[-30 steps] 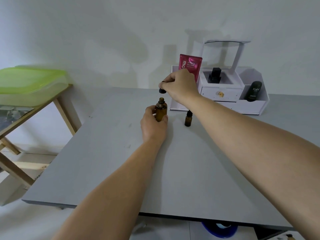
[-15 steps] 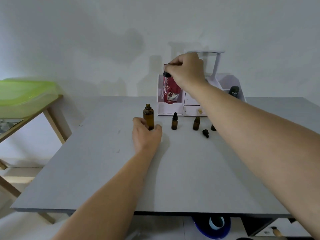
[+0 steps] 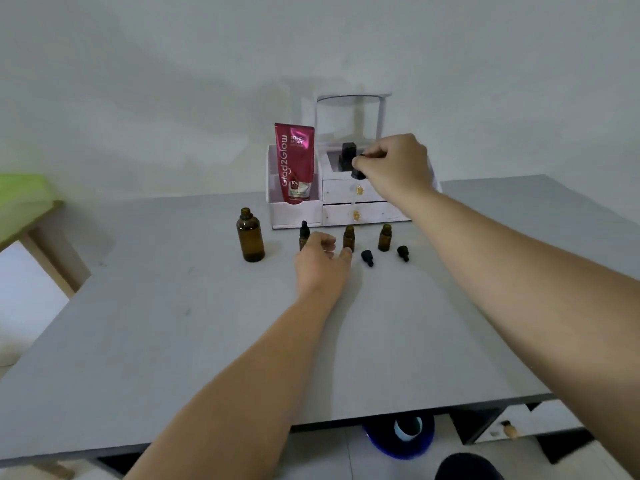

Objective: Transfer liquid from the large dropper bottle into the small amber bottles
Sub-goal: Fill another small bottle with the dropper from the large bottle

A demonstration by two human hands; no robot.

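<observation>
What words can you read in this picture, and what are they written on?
"Glad2Glow": running up the side of the pink tube in the white organizer.
"RETINOL BRIGHT": near the top of the same tube.
"10x": on the tube's lower part; the small print under it is too blurred to read.
The amber bottles and black caps show no readable text.

On the grey table (image 3: 173, 341) the large amber glass bottle (image 3: 250, 237) is set left of three small amber bottles (image 3: 348, 238); two black dropper caps (image 3: 367, 257) are laid before them; the white drawer organiser (image 3: 363, 202) is placed behind.
</observation>
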